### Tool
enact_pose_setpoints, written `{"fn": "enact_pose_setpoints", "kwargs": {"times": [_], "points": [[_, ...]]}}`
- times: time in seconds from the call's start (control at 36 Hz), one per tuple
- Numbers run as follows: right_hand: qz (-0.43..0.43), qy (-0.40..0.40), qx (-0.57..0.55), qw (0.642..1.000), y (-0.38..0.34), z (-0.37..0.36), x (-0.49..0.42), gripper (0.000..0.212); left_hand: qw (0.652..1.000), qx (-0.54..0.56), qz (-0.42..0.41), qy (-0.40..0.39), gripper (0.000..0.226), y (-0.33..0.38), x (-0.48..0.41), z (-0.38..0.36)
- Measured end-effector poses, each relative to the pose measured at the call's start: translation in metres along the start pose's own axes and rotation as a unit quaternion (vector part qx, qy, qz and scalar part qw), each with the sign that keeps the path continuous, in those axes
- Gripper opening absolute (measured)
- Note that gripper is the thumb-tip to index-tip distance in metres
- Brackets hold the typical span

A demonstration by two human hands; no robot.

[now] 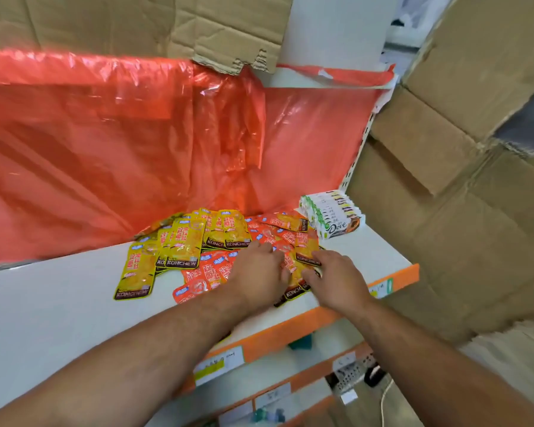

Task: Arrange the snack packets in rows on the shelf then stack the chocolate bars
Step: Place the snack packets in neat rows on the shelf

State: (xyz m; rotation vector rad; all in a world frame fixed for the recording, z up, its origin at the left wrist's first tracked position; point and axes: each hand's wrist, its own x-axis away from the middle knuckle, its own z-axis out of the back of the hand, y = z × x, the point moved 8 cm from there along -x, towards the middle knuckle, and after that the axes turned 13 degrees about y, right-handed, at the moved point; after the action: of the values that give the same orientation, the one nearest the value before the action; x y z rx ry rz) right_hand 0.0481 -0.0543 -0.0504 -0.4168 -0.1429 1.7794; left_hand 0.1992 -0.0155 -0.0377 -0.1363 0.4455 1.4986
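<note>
Crowding shelf edge: orange packets

Left hand and right hand outstretched, palms down

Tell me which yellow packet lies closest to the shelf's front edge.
The lone yellow packet at the far left, lying flat ahead of the other yellow ones.

The snack packets are glossy plastic film, yellow and orange, catching the light. The chocolate bars have smooth, shiny printed wrappers. The shelf is a smooth, matt white board with an orange edge strip. Behind hangs a thin, crinkled, glossy red plastic sheet. The boxes are matt brown cardboard with rough, torn edges.
</note>
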Motion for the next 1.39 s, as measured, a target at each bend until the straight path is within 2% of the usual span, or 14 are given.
{"fn": "enact_pose_setpoints", "kwargs": {"times": [0.14,0.22,0.42,0.53,0.61,0.69,0.83,0.94,1.08,1.28,1.39], "points": [[0.032,-0.026,-0.022,0.999,0.015,-0.004,-0.033,0.05,0.994,0.023,0.11,0.007,0.029,0.018,-0.007,-0.008],[0.056,-0.057,-0.036,0.996,0.021,-0.011,-0.047,0.054,0.988,0.018,0.155,0.018,0.027,0.026,-0.007,-0.014],[0.152,-0.12,0.034,0.981,0.025,-0.03,-0.05,0.063,0.972,0.0,0.23,0.036,0.033,0.037,0.01,-0.03],[0.168,-0.119,-0.006,0.979,0.027,-0.023,-0.046,0.051,0.962,-0.009,0.261,0.074,0.033,0.042,0.014,-0.03],[0.18,-0.105,-0.048,0.977,0.032,-0.02,-0.045,0.033,0.946,0.019,0.304,0.109,0.031,0.042,0.018,-0.029],[0.167,-0.104,-0.095,0.976,0.037,-0.02,-0.044,0.02,0.924,0.033,0.359,0.127,0.034,0.041,0.02,-0.029],[0.141,-0.106,-0.152,0.973,0.04,-0.018,-0.045,0.024,0.889,0.064,0.432,0.136,0.046,0.038,0.021,-0.03],[0.096,-0.123,-0.169,0.973,0.04,-0.021,-0.048,0.015,0.852,0.119,0.487,0.151,0.049,0.033,0.023,-0.031],[0.069,-0.12,-0.126,0.982,0.036,-0.03,-0.047,0.058,0.829,0.15,0.52,0.139,0.052,0.028,0.027,-0.033],[0.053,-0.143,-0.094,0.984,0.034,-0.035,-0.047,0.072,0.821,0.188,0.529,0.101,0.036,0.021,0.027,-0.034],[0.042,-0.169,-0.102,0.979,0.034,-0.038,-0.049,0.076,0.838,0.162,0.514,0.08,0.024,0.017,0.026,-0.035]]}}
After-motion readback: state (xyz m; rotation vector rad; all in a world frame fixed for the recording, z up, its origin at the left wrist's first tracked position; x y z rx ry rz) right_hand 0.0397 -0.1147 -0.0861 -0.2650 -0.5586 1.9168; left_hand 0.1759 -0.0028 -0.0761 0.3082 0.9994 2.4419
